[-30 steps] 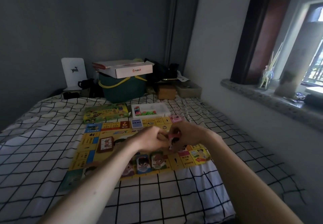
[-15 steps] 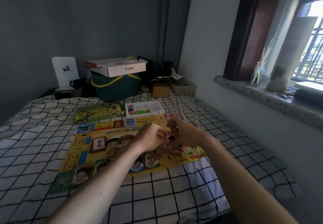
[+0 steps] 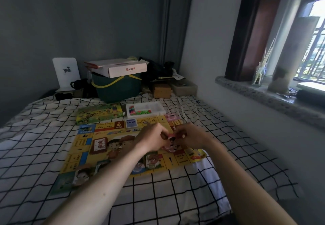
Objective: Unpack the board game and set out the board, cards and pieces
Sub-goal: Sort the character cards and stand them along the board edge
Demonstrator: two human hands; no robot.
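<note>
Board (image 3: pixel 112 147) is laid flat on the bed (image 3: pixel 35 137): yellow, ringed with small squares, cartoon children printed at centre and near edge. Brown-framed card stack (image 3: pixel 98 145) is set on its left half; blue deck (image 3: pixel 131 123) and pink deck (image 3: pixel 170 117) are placed along the far edge. Green box (image 3: pixel 99 113) and white tray (image 3: pixel 146 109) of coloured pieces are set just beyond the board, side by side. Above the board's right half, a small red piece (image 3: pixel 171 135) is pinched between both hands: left hand (image 3: pixel 152 137) fingers curled on it, right hand (image 3: pixel 190 136) fingers curled on its other end. Finer detail of the piece cannot be told. Pink cards (image 3: pixel 169 147) are seen just under the hands.
</note>
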